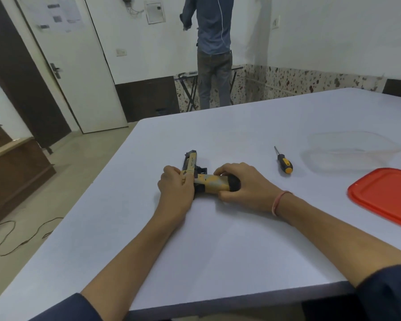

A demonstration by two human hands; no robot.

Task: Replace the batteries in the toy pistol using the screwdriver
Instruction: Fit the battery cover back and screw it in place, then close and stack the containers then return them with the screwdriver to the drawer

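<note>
Both of your hands are on the toy pistol (pixel 212 183), which lies on its side on the white table (pixel 218 239) right in front of you, its tan and black barrel pointing away from you and its handle pointing to your right. Your left hand (pixel 175 184) curls its fingers round the back of the barrel, where it meets the handle. Your right hand (pixel 239 183) wraps round the black butt end of the handle, thumb below and fingers over the top. You cannot see the battery cover under your hands. To the right of the pistol, well apart from your right hand, the screwdriver (pixel 284 162) lies flat on the table with its yellow and black handle toward you and its tip pointing away. Further right stands a clear plastic tub (pixel 352 150), and nearer you than the tub lies a red lid (pixel 384 195). Beyond the table a person (pixel 214 42) stands facing the wall.
</note>
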